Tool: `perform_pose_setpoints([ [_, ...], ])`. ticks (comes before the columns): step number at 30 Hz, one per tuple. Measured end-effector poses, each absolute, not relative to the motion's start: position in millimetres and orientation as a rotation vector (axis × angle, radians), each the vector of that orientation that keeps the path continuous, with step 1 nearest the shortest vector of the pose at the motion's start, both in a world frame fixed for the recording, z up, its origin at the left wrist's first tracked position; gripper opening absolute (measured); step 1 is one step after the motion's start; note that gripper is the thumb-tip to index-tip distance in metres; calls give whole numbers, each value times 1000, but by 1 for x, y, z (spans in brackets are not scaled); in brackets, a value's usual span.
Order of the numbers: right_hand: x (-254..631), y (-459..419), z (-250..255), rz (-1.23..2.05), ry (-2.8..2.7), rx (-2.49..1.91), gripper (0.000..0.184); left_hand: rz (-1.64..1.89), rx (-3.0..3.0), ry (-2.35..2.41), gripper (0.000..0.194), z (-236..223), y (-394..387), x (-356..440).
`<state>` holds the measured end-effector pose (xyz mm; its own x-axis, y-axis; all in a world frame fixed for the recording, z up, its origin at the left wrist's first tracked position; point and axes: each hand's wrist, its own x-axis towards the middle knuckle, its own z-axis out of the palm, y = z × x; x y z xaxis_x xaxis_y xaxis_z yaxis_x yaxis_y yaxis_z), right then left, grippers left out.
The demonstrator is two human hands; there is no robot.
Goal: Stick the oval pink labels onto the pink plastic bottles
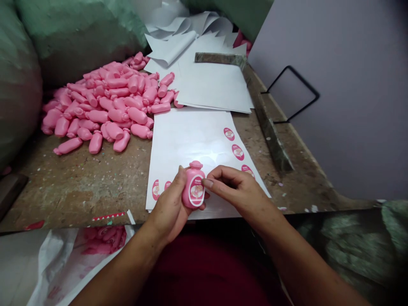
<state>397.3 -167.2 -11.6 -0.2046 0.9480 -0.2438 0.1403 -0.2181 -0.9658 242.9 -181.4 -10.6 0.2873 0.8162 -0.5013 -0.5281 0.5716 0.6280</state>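
Observation:
My left hand [170, 204] grips a pink plastic baby bottle [194, 186] upright, its oval white-rimmed label [196, 191] facing me. The fingertips of my right hand [237, 189] are curled together and rest against the bottle's right side, near the label edge. Under both hands lies a white label sheet [197, 144]. Several oval pink labels [237, 152] remain stuck along its right edge, and a few more [155, 189] show at its left edge. A large heap of unlabelled pink bottles [108, 104] lies to the left.
The scarred wooden tabletop [79, 187] holds stacked white backing sheets [213, 85] behind the label sheet. A long stone-like bar [264, 110] runs along the right side. Bulging green sacks [76, 38] stand at the back left, and a white sack [79, 259] with pink bottles sits below the table edge.

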Motion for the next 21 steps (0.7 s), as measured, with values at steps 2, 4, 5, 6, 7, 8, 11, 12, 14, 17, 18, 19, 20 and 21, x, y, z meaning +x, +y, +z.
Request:
perform_pose_setpoints([
  [2,398,-167,-9,1523,-1339,-1337,30,914,351,887,36,-11,-181,244],
  [4,399,-166,-7,1539,-1340,-1324,30,908,324,868,34,-11,-181,244],
  [5,399,-167,-6,1543,-1341,-1322,30,906,311,857,34,-11,-181,244],
  [6,400,-167,-6,1542,-1343,-1324,30,905,302,847,34,-10,-180,244],
  [7,400,-167,-6,1539,-1343,-1328,30,906,296,841,34,-10,-180,244],
  [8,399,-167,-6,1534,-1341,-1333,30,910,294,838,34,-10,-180,244],
  [11,399,-167,-6,1528,-1336,-1351,33,932,298,855,32,-9,-181,244],
  [12,398,-167,-6,1528,-1338,-1357,33,939,302,866,32,-8,-181,244],
  [14,398,-167,-6,1524,-1346,-1371,35,949,313,886,32,-8,-182,245],
  [17,398,-166,-5,1510,-1355,-1383,36,960,323,907,34,-7,-182,245],
  [18,398,-166,-6,1503,-1353,-1382,37,962,323,914,34,-7,-182,246],
  [19,398,-166,-6,1504,-1350,-1374,36,964,323,918,34,-7,-182,246],
  [20,398,-167,-6,1514,-1345,-1361,36,965,323,920,33,-7,-182,246],
  [21,398,-167,-6,1530,-1337,-1344,35,963,321,915,33,-7,-182,246],
])
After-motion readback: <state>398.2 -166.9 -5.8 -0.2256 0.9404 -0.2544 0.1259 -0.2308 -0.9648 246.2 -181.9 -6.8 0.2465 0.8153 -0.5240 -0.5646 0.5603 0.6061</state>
